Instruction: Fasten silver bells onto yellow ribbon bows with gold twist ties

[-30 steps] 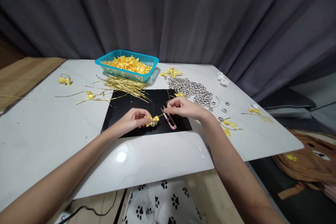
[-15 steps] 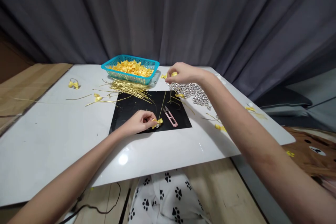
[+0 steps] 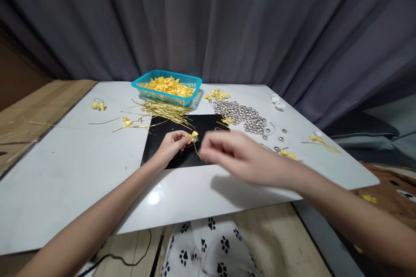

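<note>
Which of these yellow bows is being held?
The bow pinched in the left hand, above the black mat. The others lie loose on the table or heaped in the teal basket.

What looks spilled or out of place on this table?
Silver beads lie loose in a heap beside the mat, a few strays apart to its right. Single bows lie scattered toward both table sides, away from the basket. Nothing looks damaged.

left hand (image 3: 172, 145) fingers pinched together; right hand (image 3: 237, 158) blurred, palm down, forearm extended
</note>
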Demonstrator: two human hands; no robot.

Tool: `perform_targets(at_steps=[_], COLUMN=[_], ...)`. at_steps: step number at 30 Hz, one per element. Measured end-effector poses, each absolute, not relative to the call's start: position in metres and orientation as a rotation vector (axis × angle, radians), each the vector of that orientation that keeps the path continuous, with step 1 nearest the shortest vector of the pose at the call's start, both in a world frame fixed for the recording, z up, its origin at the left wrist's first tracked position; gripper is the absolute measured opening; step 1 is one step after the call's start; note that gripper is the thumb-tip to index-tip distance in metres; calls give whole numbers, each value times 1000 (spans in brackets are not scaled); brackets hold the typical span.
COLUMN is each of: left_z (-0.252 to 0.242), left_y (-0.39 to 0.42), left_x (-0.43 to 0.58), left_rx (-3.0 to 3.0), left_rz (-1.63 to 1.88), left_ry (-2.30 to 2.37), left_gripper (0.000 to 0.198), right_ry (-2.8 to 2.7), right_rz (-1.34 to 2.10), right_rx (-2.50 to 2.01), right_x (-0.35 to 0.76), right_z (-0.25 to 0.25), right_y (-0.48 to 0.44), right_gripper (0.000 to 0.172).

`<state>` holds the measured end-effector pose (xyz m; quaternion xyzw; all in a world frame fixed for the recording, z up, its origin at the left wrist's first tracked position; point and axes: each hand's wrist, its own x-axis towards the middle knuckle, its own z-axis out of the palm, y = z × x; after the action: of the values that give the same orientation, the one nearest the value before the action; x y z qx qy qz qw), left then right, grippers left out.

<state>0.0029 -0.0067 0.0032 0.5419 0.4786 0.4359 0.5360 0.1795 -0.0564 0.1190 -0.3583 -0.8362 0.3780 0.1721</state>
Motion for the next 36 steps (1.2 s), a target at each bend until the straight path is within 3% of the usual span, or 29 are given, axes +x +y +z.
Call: perform_targets(at_steps=[5,11,20,29,36], left_z=[8,13,17,14,8], left_y=[-8,-13,-13,-14,-11], left_x=[3,0,-5,-1,-1], left_rx=[1025,952,1075,1093,1215], left_rz=[1113,913,839,977,1033], left_ry=[1047,778,693,767,885], left_gripper=[24,21,23,24,26], right_ry=[-2553,-2302,-1936,-2239,-2232], right_rz=[1126,994,503,796,582], right_rx=[-1312,-1517,-1624,-1472,-1356], right_x=[199,224,278,242,228], right_z=[73,35,38,16,18], right_y=[-105,-111,-94,-136,-144], right_gripper=[23,26,28,27,24])
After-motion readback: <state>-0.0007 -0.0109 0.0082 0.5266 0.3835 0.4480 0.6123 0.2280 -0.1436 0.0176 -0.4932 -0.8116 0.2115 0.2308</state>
